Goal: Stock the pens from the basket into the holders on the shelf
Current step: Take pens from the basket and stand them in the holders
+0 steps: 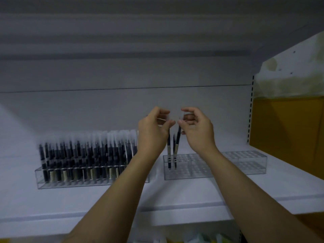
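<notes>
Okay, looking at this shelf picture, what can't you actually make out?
- Basket: outside the head view entirely.
- Full holder: its right end hides behind the left forearm.
- Pens in the near-empty holder: tops covered by the left hand and right hand, caps blurred.
- Pen labels: too small and blurred to read.
- Items under the shelf: cut by the bottom edge.

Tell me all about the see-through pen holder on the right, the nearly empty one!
The right holder is a long clear plastic box, its top a grid of round holes with a second holed layer below. It sits on the white shelf, beside the full holder. Nearly all holes are empty; a few dark pens stand at its left end, tops pinched by the left hand and right hand.
</notes>
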A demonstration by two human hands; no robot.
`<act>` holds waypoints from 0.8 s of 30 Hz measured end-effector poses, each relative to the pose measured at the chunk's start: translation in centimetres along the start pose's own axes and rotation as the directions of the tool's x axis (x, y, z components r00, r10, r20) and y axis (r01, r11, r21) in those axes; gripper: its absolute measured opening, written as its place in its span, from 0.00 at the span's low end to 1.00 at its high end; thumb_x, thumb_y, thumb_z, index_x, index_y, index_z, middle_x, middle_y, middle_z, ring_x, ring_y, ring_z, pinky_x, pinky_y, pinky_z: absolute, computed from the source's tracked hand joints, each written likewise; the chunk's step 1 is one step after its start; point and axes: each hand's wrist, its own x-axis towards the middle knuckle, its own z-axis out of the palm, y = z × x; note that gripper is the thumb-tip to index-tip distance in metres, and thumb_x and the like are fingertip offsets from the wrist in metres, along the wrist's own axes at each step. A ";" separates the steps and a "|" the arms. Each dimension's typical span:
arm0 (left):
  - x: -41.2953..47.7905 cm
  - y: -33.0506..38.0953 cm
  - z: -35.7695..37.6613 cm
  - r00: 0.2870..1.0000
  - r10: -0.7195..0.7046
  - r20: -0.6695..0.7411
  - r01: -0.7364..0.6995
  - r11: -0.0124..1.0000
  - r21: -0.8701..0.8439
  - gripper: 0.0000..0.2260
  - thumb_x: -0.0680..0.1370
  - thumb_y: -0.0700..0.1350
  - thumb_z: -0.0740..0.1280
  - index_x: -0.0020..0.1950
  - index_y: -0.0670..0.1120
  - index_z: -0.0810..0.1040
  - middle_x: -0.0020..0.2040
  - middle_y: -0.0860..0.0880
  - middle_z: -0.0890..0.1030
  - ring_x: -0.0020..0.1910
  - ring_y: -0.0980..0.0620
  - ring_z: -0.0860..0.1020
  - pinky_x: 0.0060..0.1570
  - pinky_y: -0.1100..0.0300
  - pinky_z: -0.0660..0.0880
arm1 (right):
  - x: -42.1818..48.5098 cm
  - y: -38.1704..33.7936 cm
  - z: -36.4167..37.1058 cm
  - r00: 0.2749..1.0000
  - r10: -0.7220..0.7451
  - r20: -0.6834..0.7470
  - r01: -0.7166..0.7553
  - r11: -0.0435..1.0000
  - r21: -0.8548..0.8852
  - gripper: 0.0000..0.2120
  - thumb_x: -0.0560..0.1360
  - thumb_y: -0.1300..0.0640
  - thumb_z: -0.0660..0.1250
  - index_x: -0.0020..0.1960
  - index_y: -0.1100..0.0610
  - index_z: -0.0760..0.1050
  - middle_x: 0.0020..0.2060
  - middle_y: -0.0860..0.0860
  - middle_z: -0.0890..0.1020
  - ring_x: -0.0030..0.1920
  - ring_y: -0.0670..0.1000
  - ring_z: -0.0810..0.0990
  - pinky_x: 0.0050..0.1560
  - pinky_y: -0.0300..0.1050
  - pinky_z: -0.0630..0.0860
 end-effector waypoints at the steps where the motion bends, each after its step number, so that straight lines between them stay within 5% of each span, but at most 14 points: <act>1: 0.1 -0.1 0.1 1.000 -0.003 -0.002 0.003 1.000 -0.002 0.08 0.74 0.42 0.73 0.50 0.47 0.78 0.41 0.61 0.77 0.41 0.67 0.76 0.40 0.74 0.73 | 0.1 0.3 0.0 1.000 0.002 0.000 -0.002 1.000 0.001 0.14 0.75 0.63 0.70 0.55 0.47 0.76 0.43 0.49 0.79 0.46 0.53 0.81 0.47 0.57 0.81; 14: -1.3 0.0 0.1 0.999 0.016 -0.047 -0.017 0.999 -0.028 0.08 0.73 0.41 0.74 0.47 0.50 0.77 0.41 0.60 0.79 0.43 0.63 0.78 0.40 0.74 0.74 | -0.4 1.3 -0.6 0.996 -0.073 0.052 0.074 0.997 -0.019 0.15 0.74 0.62 0.71 0.54 0.45 0.75 0.42 0.45 0.79 0.44 0.45 0.80 0.45 0.45 0.82; 20: -2.5 -1.2 1.0 0.994 -0.100 0.041 0.101 0.995 -0.016 0.08 0.75 0.40 0.72 0.50 0.50 0.78 0.41 0.57 0.80 0.41 0.61 0.79 0.38 0.73 0.74 | -1.6 2.6 -0.3 0.970 -0.039 0.239 0.089 0.975 -0.204 0.14 0.75 0.58 0.70 0.57 0.43 0.75 0.42 0.42 0.79 0.40 0.36 0.78 0.37 0.24 0.71; 24: -2.9 -1.5 1.5 0.990 -0.131 0.057 0.133 0.991 -0.033 0.13 0.76 0.37 0.69 0.57 0.51 0.77 0.43 0.57 0.79 0.42 0.64 0.78 0.38 0.75 0.73 | -2.5 3.2 -0.8 0.933 0.013 0.361 0.144 0.904 -0.403 0.28 0.77 0.56 0.67 0.70 0.35 0.62 0.40 0.40 0.78 0.40 0.41 0.78 0.44 0.38 0.77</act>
